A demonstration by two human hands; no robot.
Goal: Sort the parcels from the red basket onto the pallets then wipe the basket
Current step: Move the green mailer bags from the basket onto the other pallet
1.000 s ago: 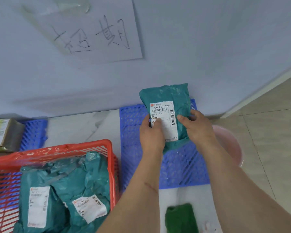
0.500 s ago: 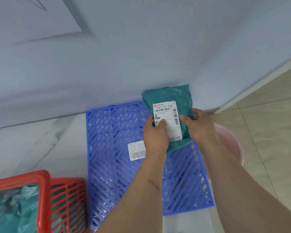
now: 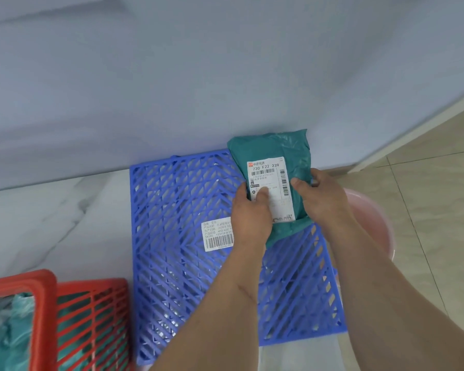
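Two hands on one teal parcel [image 3: 276, 167], held over the far right corner of the blue pallet [image 3: 177, 263], top edge up against the wall [image 3: 225, 76]. Left hand [image 3: 251, 215] grips the parcel's lower left, thumb pressed on the white shipping label [image 3: 271, 183]. Right hand [image 3: 322, 199] grips the right edge, thumb on the label's right side, fingers curled behind. Both forearms come in from bottom right, roughly parallel, crossing the pallet's near half.

Pallet lies flat on the floor, far edge near the wall, most of its lattice bare; only a barcode sticker [image 3: 217, 234] near the middle, partly hidden by the left hand. Pink basin [image 3: 373, 223] sits just beside the pallet's right edge, under the right forearm. Red basket [image 3: 86, 325] at bottom left, close to the pallet's near left corner, teal parcels inside [image 3: 3, 330], blurred. Bare marble floor [image 3: 51, 223] between basket and wall.
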